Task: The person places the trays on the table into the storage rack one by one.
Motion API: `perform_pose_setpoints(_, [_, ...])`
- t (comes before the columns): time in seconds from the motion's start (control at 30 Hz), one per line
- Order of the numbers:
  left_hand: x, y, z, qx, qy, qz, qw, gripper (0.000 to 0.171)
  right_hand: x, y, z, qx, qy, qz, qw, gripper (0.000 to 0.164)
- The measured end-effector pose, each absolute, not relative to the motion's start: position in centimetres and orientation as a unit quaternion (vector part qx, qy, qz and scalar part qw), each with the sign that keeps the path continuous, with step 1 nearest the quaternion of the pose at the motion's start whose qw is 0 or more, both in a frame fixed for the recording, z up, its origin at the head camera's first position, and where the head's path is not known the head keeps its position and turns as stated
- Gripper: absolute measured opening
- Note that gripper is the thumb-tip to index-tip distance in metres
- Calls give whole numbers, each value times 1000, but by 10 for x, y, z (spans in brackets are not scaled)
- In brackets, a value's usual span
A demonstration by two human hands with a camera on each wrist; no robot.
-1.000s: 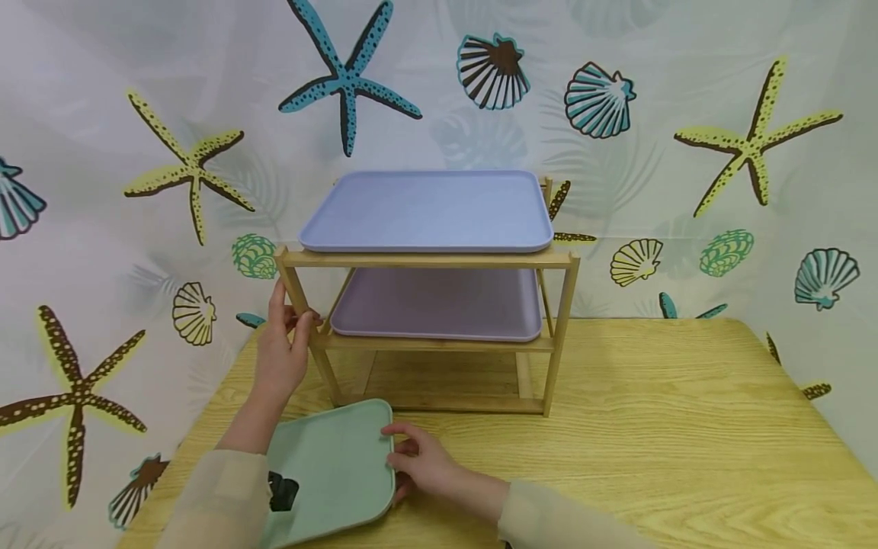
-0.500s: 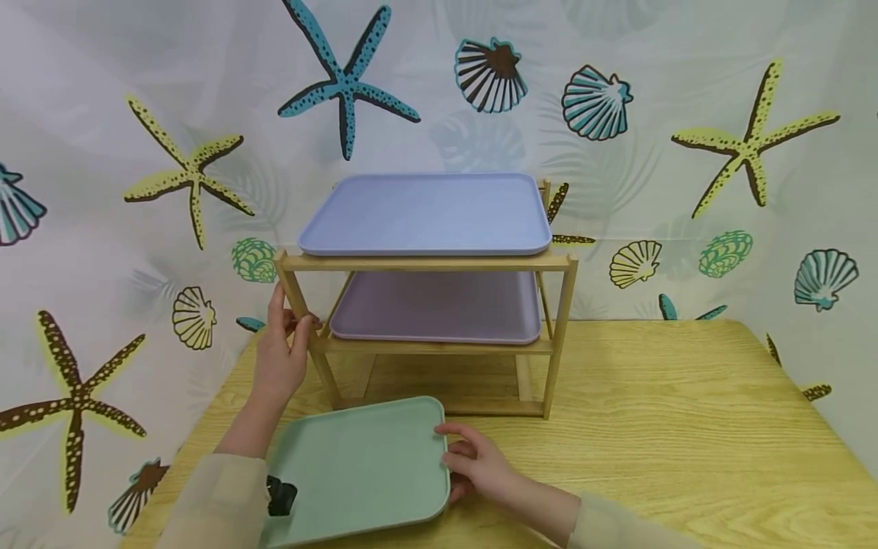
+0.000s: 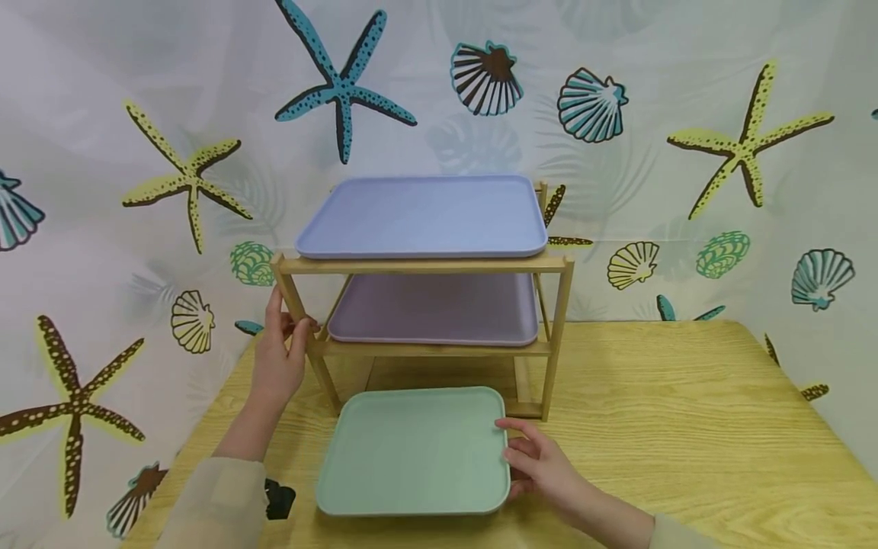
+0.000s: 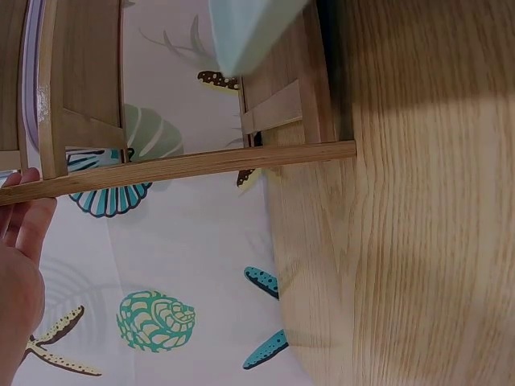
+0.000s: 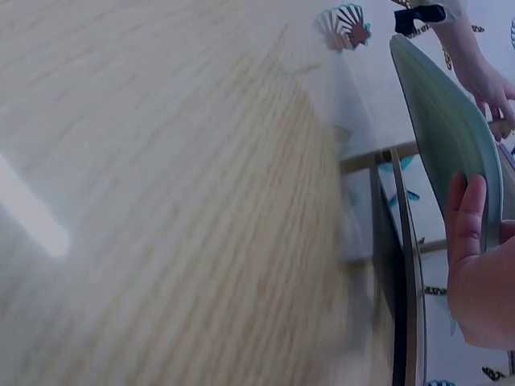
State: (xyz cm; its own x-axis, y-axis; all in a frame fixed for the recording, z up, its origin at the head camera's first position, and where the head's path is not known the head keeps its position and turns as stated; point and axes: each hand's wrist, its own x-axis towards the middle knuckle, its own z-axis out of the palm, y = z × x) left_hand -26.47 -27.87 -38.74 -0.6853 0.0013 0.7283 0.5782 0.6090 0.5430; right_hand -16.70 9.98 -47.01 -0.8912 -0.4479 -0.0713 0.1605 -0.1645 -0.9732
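A pale green tray (image 3: 414,454) hangs above the table in front of a wooden rack (image 3: 559,335). My right hand (image 3: 542,465) grips its right edge, fingers underneath and thumb toward the rim. From the right wrist view, the tray's underside (image 5: 438,104) shows clear of the tabletop. At the rack's left front post, my left hand (image 3: 277,354) holds on near the middle tier, its fingers curled around the wood. A blue tray (image 3: 421,217) lies on the top tier, and a purple tray (image 3: 435,309) lies on the middle one.
The wood-grain table (image 3: 658,427) extends to the right of the rack. Behind it hangs a curtain (image 3: 638,46) printed with starfish and shells. A black wrist camera (image 3: 279,499) shows by the left sleeve (image 3: 219,496).
My right hand has carried the green tray rightward, out from behind the left forearm to before the rack's lower tier, and levelled its angle. The left hand has stayed on the post.
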Motion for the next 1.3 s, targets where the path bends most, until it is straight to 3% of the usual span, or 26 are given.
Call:
perform_pose_setpoints(0.4, [-264, -279, -387, -175, -825, -401, 358, 64, -187, 122, -471, -66, 648, -746, 140, 46])
perform_pose_setpoints(0.97, [-264, -279, -387, -159, -828, -411, 347, 64, -209, 106, -492, -10, 651, -752, 103, 42])
perform_pose_setpoints(1.07, [-265, -279, -387, -162, -828, -410, 347, 64, -210, 102, -493, -7, 662, -744, 93, 51])
perform_pose_setpoints(1.3, [-264, -279, -387, -175, -823, -409, 354, 65, -211, 102, -498, -65, 683, -716, 128, 96])
